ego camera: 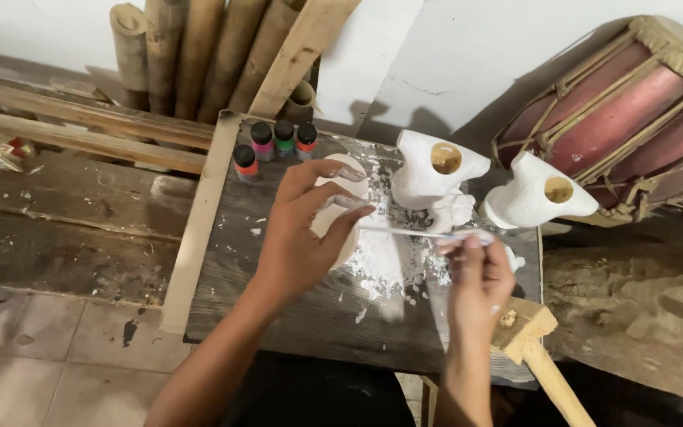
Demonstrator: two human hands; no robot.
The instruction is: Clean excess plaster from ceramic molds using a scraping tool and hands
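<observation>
View from my seat. Behind my work board (294, 316), a weathered grey plank slab dusted with white powder, stands a white plastered wall (468, 55) with hairline cracks and soft shadows. Against it at upper left lean bamboo poles (191, 55) and a pale timber batten (302, 47). Dark, worn wooden planks (65, 213) run to my left. A red drum (618, 119) laced with tan straps lies tilted at upper right. Below left, the floor (49, 356) is pale, stained tile. Light is even and diffuse.
</observation>
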